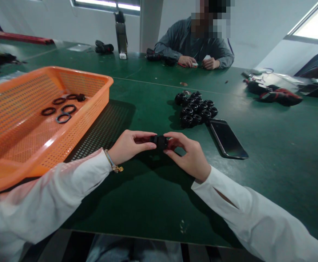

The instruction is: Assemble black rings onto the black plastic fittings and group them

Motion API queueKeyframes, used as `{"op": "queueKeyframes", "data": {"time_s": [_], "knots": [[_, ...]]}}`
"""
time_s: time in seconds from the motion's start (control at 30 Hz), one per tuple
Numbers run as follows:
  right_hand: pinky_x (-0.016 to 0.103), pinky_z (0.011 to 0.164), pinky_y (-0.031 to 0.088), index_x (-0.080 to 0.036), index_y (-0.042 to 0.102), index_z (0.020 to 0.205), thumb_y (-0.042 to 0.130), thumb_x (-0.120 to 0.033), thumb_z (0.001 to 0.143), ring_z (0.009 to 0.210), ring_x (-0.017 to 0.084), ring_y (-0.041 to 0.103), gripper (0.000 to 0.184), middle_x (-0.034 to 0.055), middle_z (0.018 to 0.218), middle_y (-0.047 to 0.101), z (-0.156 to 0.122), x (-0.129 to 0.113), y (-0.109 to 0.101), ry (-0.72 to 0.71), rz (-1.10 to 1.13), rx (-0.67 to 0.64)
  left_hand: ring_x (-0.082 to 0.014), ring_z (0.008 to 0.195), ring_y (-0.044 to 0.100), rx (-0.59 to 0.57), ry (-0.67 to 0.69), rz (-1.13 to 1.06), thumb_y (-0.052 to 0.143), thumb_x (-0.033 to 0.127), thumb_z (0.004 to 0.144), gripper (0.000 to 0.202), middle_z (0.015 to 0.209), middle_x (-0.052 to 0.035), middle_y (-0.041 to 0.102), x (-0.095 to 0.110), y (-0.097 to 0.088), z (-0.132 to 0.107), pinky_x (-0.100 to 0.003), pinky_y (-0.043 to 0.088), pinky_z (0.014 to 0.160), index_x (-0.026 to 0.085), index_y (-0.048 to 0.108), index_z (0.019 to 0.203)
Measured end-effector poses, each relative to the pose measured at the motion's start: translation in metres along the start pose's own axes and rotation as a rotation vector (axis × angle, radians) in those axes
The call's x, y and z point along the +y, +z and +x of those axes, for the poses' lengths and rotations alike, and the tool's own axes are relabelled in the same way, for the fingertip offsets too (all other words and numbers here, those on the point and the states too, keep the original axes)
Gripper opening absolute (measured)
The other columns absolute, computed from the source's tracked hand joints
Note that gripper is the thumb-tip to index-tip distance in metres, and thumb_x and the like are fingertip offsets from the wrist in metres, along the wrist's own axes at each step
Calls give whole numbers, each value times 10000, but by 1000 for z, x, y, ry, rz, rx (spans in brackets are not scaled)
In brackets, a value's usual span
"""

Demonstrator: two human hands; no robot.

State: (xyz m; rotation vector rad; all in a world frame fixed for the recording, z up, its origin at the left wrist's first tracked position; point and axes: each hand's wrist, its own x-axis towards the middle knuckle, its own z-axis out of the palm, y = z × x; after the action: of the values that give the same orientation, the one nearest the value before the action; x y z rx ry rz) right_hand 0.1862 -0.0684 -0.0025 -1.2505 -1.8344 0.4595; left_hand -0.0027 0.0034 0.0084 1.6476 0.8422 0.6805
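Observation:
Just above the table, a black plastic cable gland [161, 142] lies sideways between my two hands. My left hand [128, 146] pinches its left end between thumb and fingers. On the opposite end, the fingertips and thumb of my right hand [190, 153] are closed. Beyond my right hand stands a tight cluster of similar black cable glands [194, 108]. To the left, an orange perforated basket [104, 85] holds several black ring nuts [63, 118] and one small black piece [80, 97].
A smartphone [227, 139] lies right of the cluster on the green table [159, 203]. Across the table sits a person in a grey jacket [175, 38], hands on the tabletop. An upright device [121, 36] stands at the back; dark red-black items [280, 95] lie at right.

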Motion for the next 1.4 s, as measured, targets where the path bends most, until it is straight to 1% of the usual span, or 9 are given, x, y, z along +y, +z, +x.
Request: {"op": "queueKeyframes", "data": {"time_s": [0.07,0.2,0.5,0.9,1.13,1.4], "knots": [[292,672,545,-207,592,1040,587,-161,755,671,146,638,289,4,757,663,0,1,0,1,-16,11,-225,875,688,1,-20,-8,739,283,612,427,946,-70,743,1,0,0,-321,546,825,116,708,1003],[296,661,540,-195,592,1043,607,-175,760,672,152,640,284,6,749,666,0,2,1,24,-10,3,-226,890,686,1,-37,-20,740,273,602,442,943,-75,744,2,1,0,-316,543,837,100,704,1007],[289,646,531,-180,604,1040,627,-206,763,659,153,643,279,10,742,670,0,1,1,55,-8,-2,-233,892,683,-7,-18,-24,741,280,605,447,941,-82,742,1,0,-1,-323,543,835,97,702,1011],[264,599,505,-174,619,1023,630,-250,768,605,139,629,266,1,708,668,1,2,0,80,-25,-6,-214,845,678,-10,61,51,728,312,624,436,901,-71,737,-2,0,-1,-307,548,784,106,703,1007],[261,589,503,-190,629,998,629,-267,767,594,134,616,243,-12,686,658,2,1,-1,102,-13,-13,-198,811,669,-9,102,80,724,331,633,437,896,-71,724,-4,0,-1,-292,545,753,106,705,1007],[264,598,508,-176,631,990,627,-258,765,600,132,611,239,-7,687,652,3,-1,-2,122,-8,-28,-185,778,660,-2,141,109,723,347,643,426,869,-65,711,-6,0,-1,-282,539,725,117,710,1001]]}}
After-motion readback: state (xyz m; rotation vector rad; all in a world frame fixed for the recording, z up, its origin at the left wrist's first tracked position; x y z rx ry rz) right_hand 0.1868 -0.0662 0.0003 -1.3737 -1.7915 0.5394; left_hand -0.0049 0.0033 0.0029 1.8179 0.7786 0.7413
